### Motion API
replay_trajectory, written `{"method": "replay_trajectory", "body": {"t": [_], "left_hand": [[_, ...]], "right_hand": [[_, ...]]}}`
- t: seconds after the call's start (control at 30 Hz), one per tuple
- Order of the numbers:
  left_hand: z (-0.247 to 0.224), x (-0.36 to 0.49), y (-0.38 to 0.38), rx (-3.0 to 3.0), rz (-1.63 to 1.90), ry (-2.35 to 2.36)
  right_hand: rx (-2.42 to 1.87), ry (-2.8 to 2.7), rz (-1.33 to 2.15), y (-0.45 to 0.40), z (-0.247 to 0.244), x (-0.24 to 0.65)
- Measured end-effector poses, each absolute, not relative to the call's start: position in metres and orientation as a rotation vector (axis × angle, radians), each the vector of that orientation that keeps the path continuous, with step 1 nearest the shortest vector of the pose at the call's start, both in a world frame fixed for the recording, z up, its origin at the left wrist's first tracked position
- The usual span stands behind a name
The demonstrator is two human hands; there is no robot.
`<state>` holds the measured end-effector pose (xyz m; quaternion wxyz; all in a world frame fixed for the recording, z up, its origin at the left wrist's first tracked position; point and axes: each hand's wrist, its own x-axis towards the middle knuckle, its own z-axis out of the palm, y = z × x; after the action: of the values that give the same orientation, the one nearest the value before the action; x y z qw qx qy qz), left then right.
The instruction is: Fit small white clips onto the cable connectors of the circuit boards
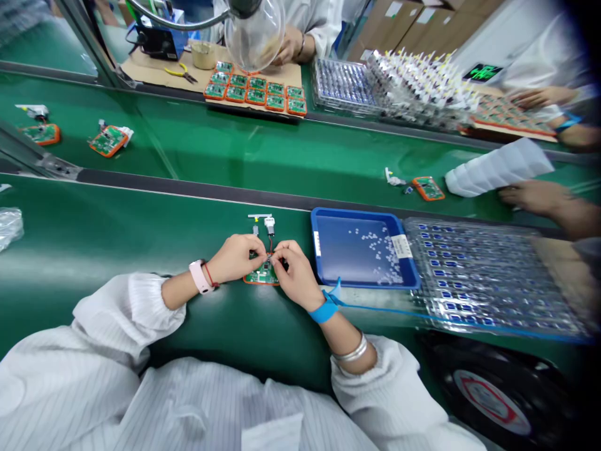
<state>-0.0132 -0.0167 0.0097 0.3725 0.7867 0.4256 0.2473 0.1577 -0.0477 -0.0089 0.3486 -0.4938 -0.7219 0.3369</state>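
Note:
A green circuit board in an orange frame [263,275] lies on the green bench in front of me. Red and dark wires run from its far edge to a small motor with a white cap [270,225]. Beside that part lie a small grey piece [256,230] and a white stick with a yellow bit [259,217]. My left hand [237,255] pinches at the board's upper edge, near the wires. From the other side, my right hand [297,274] also has its fingertips closed there. Whatever sits between the fingertips is too small to make out.
A blue tray [319,266] with small white pieces stands to the right, beside clear plastic trays of parts [483,275]. A blue wrist-strap cord [375,307] runs rightward. Boards [109,141] lie on the strip beyond. Co-workers' hands [539,199] are at the right and far side.

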Motion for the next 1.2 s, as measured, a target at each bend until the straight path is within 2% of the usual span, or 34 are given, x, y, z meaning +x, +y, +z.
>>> {"method": "replay_trajectory", "body": {"t": [0.23, 0.43, 0.6, 0.77, 1.0, 1.1, 1.2], "left_hand": [[0.007, -0.021, -0.009, 2.185, 0.598, 0.942], [-0.001, -0.021, 0.001, 2.392, 0.577, 0.757], [-0.002, -0.019, 0.001, 2.406, 0.577, 0.761], [-0.002, -0.021, -0.001, 2.378, 0.602, 0.766], [0.000, -0.020, 0.000, 2.221, 0.680, 0.912], [0.000, -0.017, -0.003, 2.092, 0.782, 0.958], [0.001, -0.013, -0.008, 1.986, 0.868, 0.927]], "right_hand": [[-1.300, -1.935, 0.716, -0.045, 0.006, 0.164], [-1.586, -1.661, 0.248, -0.002, 0.004, 0.270], [-1.822, -1.645, 0.223, 0.020, -0.025, 0.321], [-1.817, -1.711, 0.179, 0.020, -0.033, 0.315], [-1.773, -1.830, 0.210, 0.016, -0.018, 0.312], [-1.587, -1.831, 0.253, 0.001, -0.006, 0.275], [-1.342, -1.905, 0.458, -0.024, 0.003, 0.219]]}}
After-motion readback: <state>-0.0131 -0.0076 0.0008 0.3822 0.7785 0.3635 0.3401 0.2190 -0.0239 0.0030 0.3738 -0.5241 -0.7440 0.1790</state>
